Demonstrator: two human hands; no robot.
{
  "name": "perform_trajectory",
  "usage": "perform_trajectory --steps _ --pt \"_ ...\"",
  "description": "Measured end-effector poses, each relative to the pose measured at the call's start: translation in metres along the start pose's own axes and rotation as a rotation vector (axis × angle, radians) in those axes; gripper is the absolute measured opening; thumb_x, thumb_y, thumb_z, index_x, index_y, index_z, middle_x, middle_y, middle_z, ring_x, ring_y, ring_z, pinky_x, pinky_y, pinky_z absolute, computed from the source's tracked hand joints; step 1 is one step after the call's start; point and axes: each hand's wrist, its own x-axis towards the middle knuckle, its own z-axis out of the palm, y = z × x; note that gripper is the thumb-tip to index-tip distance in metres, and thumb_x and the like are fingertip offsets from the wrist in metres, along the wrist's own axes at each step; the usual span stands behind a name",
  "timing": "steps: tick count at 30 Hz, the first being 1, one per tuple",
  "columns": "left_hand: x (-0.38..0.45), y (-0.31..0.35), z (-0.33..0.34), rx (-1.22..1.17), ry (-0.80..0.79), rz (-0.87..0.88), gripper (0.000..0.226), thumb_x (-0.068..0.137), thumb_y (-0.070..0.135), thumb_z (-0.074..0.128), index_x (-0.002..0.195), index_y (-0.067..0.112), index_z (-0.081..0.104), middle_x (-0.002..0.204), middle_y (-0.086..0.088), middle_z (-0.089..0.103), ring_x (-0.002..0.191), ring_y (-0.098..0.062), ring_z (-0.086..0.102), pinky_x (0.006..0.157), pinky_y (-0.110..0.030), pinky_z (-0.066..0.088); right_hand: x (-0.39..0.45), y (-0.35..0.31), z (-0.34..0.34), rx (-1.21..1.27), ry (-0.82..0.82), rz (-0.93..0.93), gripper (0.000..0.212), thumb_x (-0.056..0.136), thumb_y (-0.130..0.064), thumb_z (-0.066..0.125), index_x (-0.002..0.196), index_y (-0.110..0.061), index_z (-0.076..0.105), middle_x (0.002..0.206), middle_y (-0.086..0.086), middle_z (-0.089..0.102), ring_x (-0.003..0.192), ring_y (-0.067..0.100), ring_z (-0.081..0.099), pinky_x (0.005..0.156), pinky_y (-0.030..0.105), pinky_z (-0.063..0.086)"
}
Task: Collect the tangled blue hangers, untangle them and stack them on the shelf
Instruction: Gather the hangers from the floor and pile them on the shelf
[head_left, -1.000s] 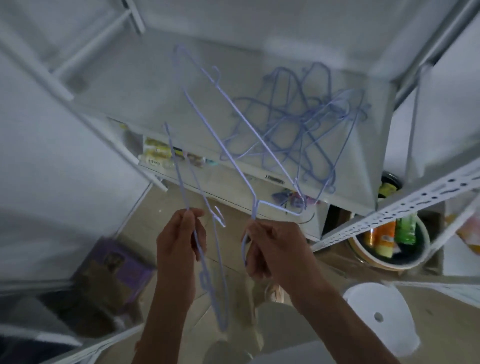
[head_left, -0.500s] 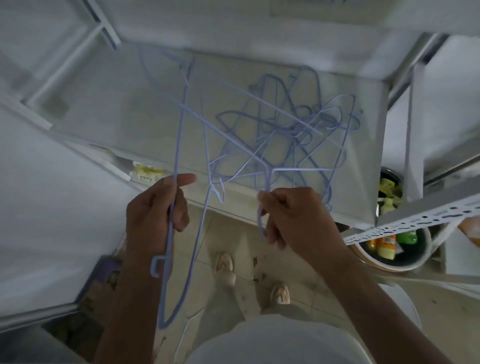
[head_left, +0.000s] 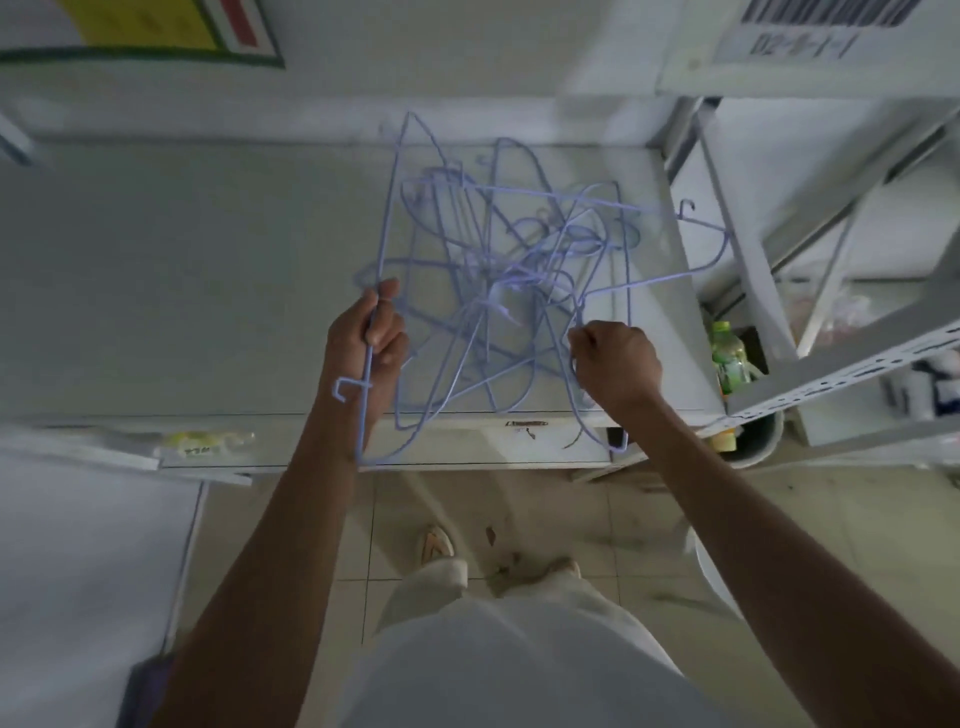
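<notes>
A person in pale trousers stands at a white metal shelf (head_left: 208, 291), both arms reaching forward over the tiled floor. The left hand (head_left: 370, 332) is curled tight round the straight wire of one thin blue wire hanger (head_left: 383, 228), whose small hook end (head_left: 343, 389) juts beside the wrist. The right hand (head_left: 615, 361) is fisted round a second blue wire hanger (head_left: 631, 283) at the shelf's front edge. Between and just beyond the two hands, the tangled heap of blue wire hangers (head_left: 498, 270) lies on the shelf, close to its right-hand end.

The risk looks plain enough: both held hangers appear to cross wires in the heap, so a sharp pull could drag the whole knot off the front edge or lock the hooks tighter. One hanger already pokes past the shelf's right side, above a green plastic bottle (head_left: 730, 358) in a tub below. Farther back, a yellow-and-red poster (head_left: 150, 26) hangs on the wall.
</notes>
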Motion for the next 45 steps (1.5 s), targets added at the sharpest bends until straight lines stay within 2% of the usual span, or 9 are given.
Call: perform_trajectory --steps 2,6,14,17,20,25,30,35,45 --pt "0.025 -0.003 -0.023 0.121 0.104 -0.061 0.035 0.111 0.019 0.028 0.100 0.009 0.060 0.041 0.008 0.040 0.034 -0.003 0.034 0.034 -0.015 0.019 0.008 -0.001 0.010 -0.024 0.015 0.025 0.039 0.101 -0.036 0.044 0.089 -0.010 0.072 0.092 0.021 0.072 0.090 0.041 0.066 0.069 0.036 0.045" --pt "0.054 0.009 -0.065 0.585 0.264 -0.056 0.028 0.108 0.023 0.046 0.096 0.011 0.069 0.040 0.010 0.048 0.033 0.000 0.036 0.035 -0.013 0.023 0.025 0.002 0.019 -0.067 0.006 0.052 0.040 0.101 -0.037 0.044 0.096 -0.010 0.073 0.100 0.022 0.071 0.097 0.043 0.067 0.072 0.037 0.044" --pt "0.078 0.053 -0.094 1.178 0.122 -0.111 0.020 0.100 0.020 0.064 0.084 0.022 0.077 0.061 0.007 0.073 0.046 0.003 0.044 0.046 -0.012 0.035 0.042 0.003 0.029 -0.108 -0.060 0.017 0.044 0.104 -0.041 0.043 0.104 -0.009 0.074 0.104 0.022 0.071 0.101 0.042 0.066 0.074 0.036 0.046" --pt "0.077 0.051 -0.086 1.263 0.223 -0.010 0.013 0.094 0.013 0.070 0.082 0.016 0.074 0.066 0.001 0.073 0.047 0.004 0.055 0.051 -0.017 0.046 0.048 0.003 0.028 -0.100 -0.063 -0.004 0.045 0.103 -0.042 0.043 0.098 -0.010 0.073 0.098 0.020 0.071 0.096 0.041 0.067 0.072 0.036 0.047" --pt "0.066 0.039 -0.066 1.619 0.383 0.112 0.015 0.094 0.026 0.067 0.100 0.015 0.074 0.096 -0.013 0.077 0.086 -0.024 0.073 0.080 -0.037 0.058 0.053 0.003 0.023 -0.108 -0.092 -0.012 0.043 0.101 -0.042 0.047 0.101 -0.009 0.073 0.102 0.020 0.070 0.098 0.041 0.068 0.076 0.038 0.051" --pt "0.018 0.009 -0.034 2.118 0.507 0.364 0.042 0.094 0.034 0.064 0.130 0.014 0.056 0.128 -0.017 0.061 0.115 -0.040 0.058 0.085 -0.051 0.052 0.059 0.013 0.011 -0.068 -0.119 -0.148 0.036 0.098 -0.041 0.055 0.114 -0.009 0.063 0.110 0.020 0.069 0.103 0.041 0.067 0.077 0.038 0.050" --pt "-0.052 -0.050 0.002 2.094 0.722 0.218 0.060 0.098 0.043 0.053 0.148 0.009 0.045 0.161 -0.015 0.038 0.143 -0.036 0.041 0.106 -0.051 0.042 0.039 0.021 -0.014 -0.009 -0.183 -0.446 0.043 0.100 -0.034 0.052 0.136 -0.011 0.051 0.126 0.019 0.063 0.117 0.039 0.061 0.089 0.045 0.052" --pt "-0.155 -0.132 0.026 1.910 0.955 -0.001 0.062 0.103 0.044 0.047 0.153 0.008 0.040 0.166 -0.014 0.030 0.149 -0.036 0.034 0.112 -0.051 0.037 -0.008 0.027 -0.019 -0.142 -0.188 -0.888 0.050 0.101 -0.030 0.052 0.144 -0.005 0.049 0.141 0.019 0.052 0.131 0.039 0.047 0.106 0.048 0.040" --pt "-0.369 -0.269 0.048 1.607 1.214 -0.275 0.063 0.107 0.051 0.031 0.158 0.013 0.031 0.170 -0.007 0.021 0.155 -0.031 0.022 0.121 -0.051 0.029 -0.194 0.041 0.025 -0.258 -0.492 -1.389 0.053 0.106 -0.031 0.045 0.148 0.000 0.048 0.158 0.019 0.043 0.147 0.033 0.039 0.112 0.046 0.039"
